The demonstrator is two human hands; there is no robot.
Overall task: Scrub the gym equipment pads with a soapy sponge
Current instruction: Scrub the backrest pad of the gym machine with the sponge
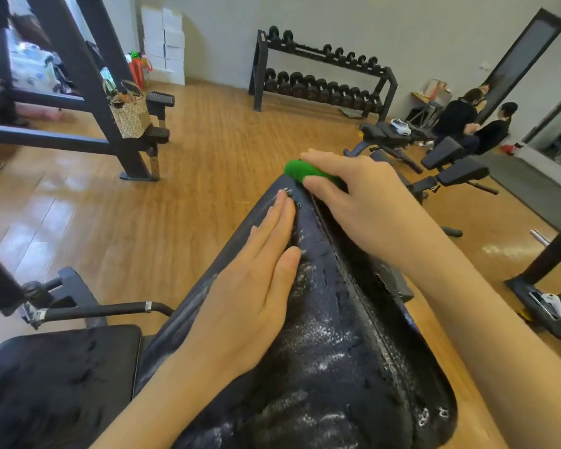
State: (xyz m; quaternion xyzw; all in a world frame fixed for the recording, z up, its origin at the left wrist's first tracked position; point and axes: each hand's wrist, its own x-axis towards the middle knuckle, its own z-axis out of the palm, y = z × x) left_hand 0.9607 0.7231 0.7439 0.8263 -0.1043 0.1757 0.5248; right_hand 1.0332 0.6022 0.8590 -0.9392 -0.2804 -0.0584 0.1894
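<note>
Right hand [363,202] holds the green sponge [308,171] in a curled grip at the far tip of the soapy backrest pad [331,335]. The pad's long axis runs from that tip back toward the person (unscrubbed length nearer). Left hand [250,286] lies flat, fingers straight, steadying the pad's left flank.

Backrest pad [331,335]: dark padded vinyl-like cover, wet sheen, streaked with white soap foam, stitched seam along one edge. Sponge [302,171]: bright green, matt, soft foam. Floor [208,150]: glossy wood-look planks (window glare reflected); dumbbell rack [321,64]: matt black metal.
</note>
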